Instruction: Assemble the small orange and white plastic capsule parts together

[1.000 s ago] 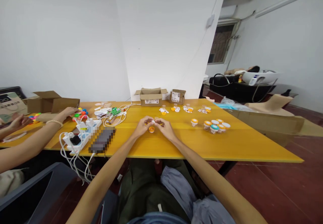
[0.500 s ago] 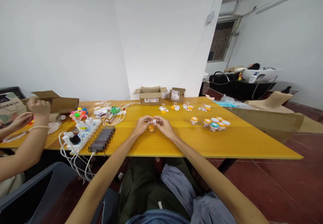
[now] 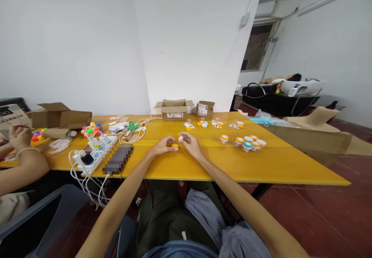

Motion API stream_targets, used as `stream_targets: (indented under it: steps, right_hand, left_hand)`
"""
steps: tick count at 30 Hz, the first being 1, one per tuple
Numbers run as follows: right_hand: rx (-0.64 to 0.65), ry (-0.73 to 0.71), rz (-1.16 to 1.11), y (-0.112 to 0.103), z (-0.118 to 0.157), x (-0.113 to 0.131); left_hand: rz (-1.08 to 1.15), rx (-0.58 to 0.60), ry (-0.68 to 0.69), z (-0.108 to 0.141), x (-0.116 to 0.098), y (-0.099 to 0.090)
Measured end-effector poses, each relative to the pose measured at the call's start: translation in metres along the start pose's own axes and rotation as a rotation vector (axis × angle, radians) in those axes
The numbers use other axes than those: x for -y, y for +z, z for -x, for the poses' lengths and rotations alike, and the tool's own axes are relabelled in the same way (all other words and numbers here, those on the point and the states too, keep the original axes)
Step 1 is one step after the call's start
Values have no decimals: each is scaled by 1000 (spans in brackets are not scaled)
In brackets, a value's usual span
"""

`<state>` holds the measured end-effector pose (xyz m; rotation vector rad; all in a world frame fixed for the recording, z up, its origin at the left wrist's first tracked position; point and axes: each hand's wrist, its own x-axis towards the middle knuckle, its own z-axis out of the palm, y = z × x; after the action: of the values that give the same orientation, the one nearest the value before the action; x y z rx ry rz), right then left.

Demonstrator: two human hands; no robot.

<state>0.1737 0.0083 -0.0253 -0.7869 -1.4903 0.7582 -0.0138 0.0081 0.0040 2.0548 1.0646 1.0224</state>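
Observation:
My right hand (image 3: 189, 143) pinches a small white piece with dark dots (image 3: 180, 138) between thumb and fingertips, above the yellow table (image 3: 162, 169). Beside it, my left hand (image 3: 164, 145) is curved, its thumb at an orange-rimmed round piece (image 3: 174, 146) low on the table; whether the fingers grip it is hard to tell. Small white and orange parts (image 3: 188, 126) lie in piles behind my hands. To the right stand several clear jars with orange, white and teal lids (image 3: 247, 145), and a single orange-lidded jar (image 3: 224, 138) stands apart from them.
Two cardboard boxes (image 3: 174, 110) stand at the wall. Left of my hands lie white cables, a power strip (image 3: 99, 155) and a pixelated dark device (image 3: 118, 160). Colourful balls (image 3: 92, 128) are behind the strip. Another person's hand (image 3: 19, 136) is at the far left.
My hands have moved apart; my right hand keeps the white piece, while my left has shifted left and down to the orange piece. The other person's raised hand has moved lower and left.

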Motion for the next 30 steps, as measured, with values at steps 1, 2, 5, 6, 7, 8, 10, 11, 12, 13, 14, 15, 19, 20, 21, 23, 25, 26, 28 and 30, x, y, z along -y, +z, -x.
stream_targets:
  steps: [1,2,5,6,7,8,10,11,12,13,14,15,19,20,21,23,25,26,28,30]
  right_hand:
    - [3,-6,3,0,0,0]
    - [9,-11,7,1,0,-1]
    - [33,-24,18,2,0,-1]
    - [42,-27,22,2,0,-1]
    - [55,-29,25,2,1,0]
    - [71,-30,27,2,1,1]
    - [100,-38,28,2,1,4]
    - [113,-45,32,1,2,5]
    - [125,-54,41,1,2,7]
    - [135,-64,54,1,2,9]
    - [145,-74,70,1,2,10]
    - [155,-84,86,0,3,12]
    - [189,-112,142,0,3,15]
    - [199,-121,157,0,3,15]
    - [208,-133,172,0,4,16]
    - [223,-162,204,0,4,16]
    - [230,-188,237,-1,4,16]
    - [234,-199,251,-1,5,15]
    - [245,-218,273,-2,5,14]
    - [259,-241,288,-3,5,13]
  left_hand:
    - [-3,32,8,1,2,0]
    - [-5,53,23,1,4,0]
    - [-2,66,85,0,8,3]
    - [2,64,101,-1,8,4]
    - [4,63,109,-2,8,5]
    - [4,66,108,-2,8,5]
    - [1,77,93,-3,6,7]
    - [3,82,88,-3,5,7]
    - [8,85,89,-3,4,7]
    - [17,90,96,-3,3,7]
    - [28,96,105,-2,2,8]
    - [39,105,113,-2,1,7]
    - [32,119,106,-2,0,7]
    - [22,119,100,-2,1,7]
    - [13,121,94,-2,1,6]
    - [2,134,81,-2,1,6]
    - [-12,152,64,-2,1,6]
    - [-22,158,54,-2,2,6]
    - [-46,165,40,-2,3,6]
    - [-65,167,37,-3,4,6]
